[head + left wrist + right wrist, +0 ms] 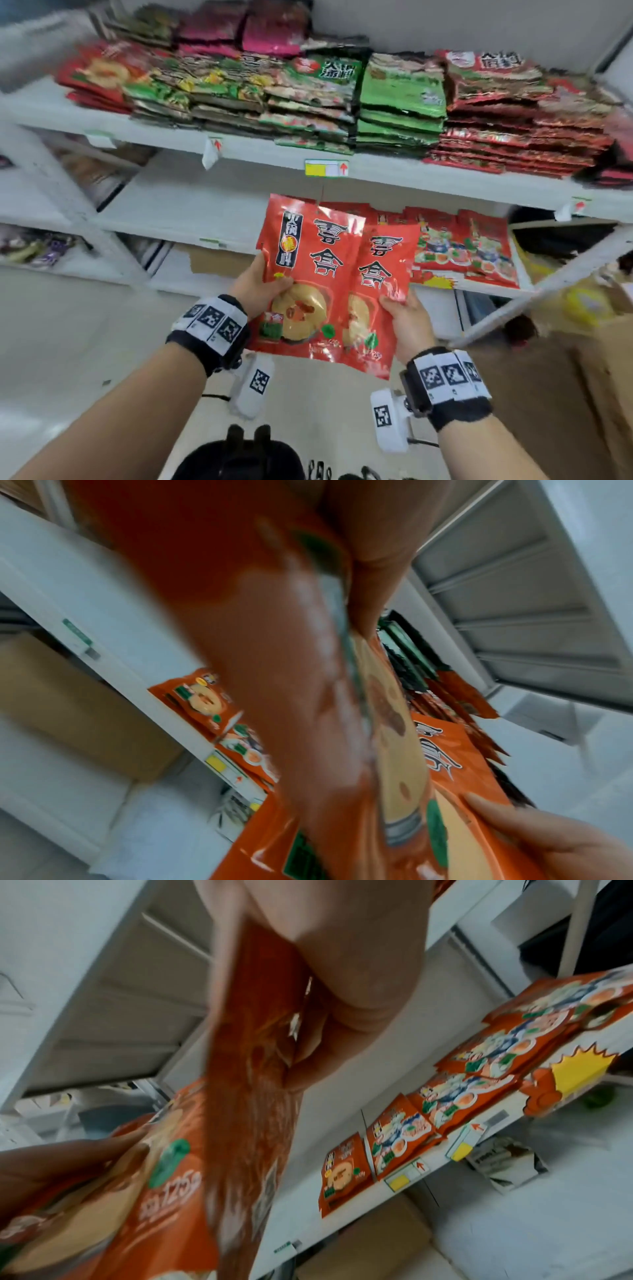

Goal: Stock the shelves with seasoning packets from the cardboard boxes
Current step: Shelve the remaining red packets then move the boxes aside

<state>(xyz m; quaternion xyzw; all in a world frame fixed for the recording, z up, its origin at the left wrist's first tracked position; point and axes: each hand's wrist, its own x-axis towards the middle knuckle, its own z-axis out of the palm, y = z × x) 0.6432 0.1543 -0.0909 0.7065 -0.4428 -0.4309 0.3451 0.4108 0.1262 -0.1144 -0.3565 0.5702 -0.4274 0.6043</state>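
I hold two red seasoning packets with large black characters in front of the shelves. My left hand (262, 286) grips the left packet (308, 260) at its left edge, thumb on its face. My right hand (406, 317) grips the right packet (376, 291), which overlaps behind the left one. In the left wrist view the held packet (274, 669) fills the middle, with the other hand (548, 842) at lower right. The right wrist view shows the packet (253, 1096) edge-on under my fingers (342, 988). Similar red packets (462, 246) lie on the middle shelf (191, 209) behind.
The upper shelf (394, 168) carries tight stacks of green, red and pink packets (400, 102). Price tags (325, 168) hang on its front edge. The middle shelf's left half is bare. A cardboard box (606, 377) stands at the right, another (212, 260) under the shelf.
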